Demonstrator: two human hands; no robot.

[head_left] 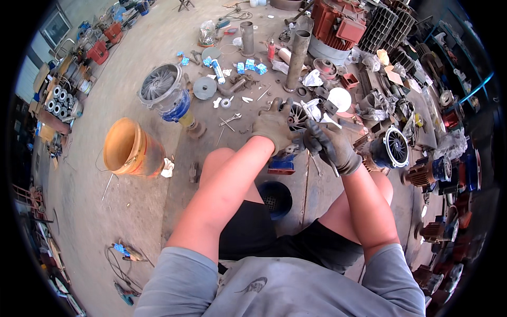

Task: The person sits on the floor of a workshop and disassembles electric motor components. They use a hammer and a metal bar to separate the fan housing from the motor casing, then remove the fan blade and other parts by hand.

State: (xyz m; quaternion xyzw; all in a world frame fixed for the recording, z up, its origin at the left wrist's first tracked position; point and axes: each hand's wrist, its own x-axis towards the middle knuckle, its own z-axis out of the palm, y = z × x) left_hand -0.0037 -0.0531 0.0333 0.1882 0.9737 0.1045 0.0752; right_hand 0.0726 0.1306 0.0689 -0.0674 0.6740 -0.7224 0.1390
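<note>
In front of my knees stands a small blue motor or pump body [281, 164], with a dark finned wheel [299, 114] at its upper end. My left hand [275, 126], in a dirty grey glove, lies against its left side, fingers curled over the rim. My right hand [334, 146], in a darker glove, is closed around a thin metal tool [336, 170] just right of the wheel. One end of the tool shows below the fist; its kind is hidden. Between my legs sits a dark round bowl [274, 199].
An orange bucket [132, 148] and a blue machine with a finned wheel [163, 90] stand left. Adjustable wrench [230, 119], grey disc [204, 88] and upright metal pipe [297, 61] are ahead. A finned motor [390, 148] lies right; a large red motor [338, 24] stands behind.
</note>
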